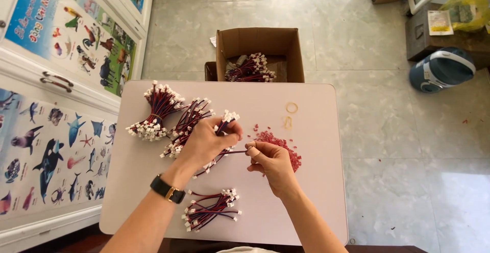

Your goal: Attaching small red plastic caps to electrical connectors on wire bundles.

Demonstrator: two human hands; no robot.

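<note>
My left hand (206,142), with a black watch on its wrist, grips a bunch of red-and-black wires with white plugs (227,118) above the pale table (311,197). My right hand (270,161) pinches the end of one wire (232,153) that runs from that bunch. Just behind my right hand lies a heap of small red pieces (286,146). A tied wire bundle (155,112) and a second one (186,123) lie at the left of the table. A loose pile of wires (212,209) sits near the front edge, between my forearms.
Two rubber bands (291,108) lie on the table's far right. An open cardboard box (259,44) with more wire bundles stands on the tiled floor behind the table. White cabinets with animal posters (56,146) line the left. A blue appliance (441,69) sits far right.
</note>
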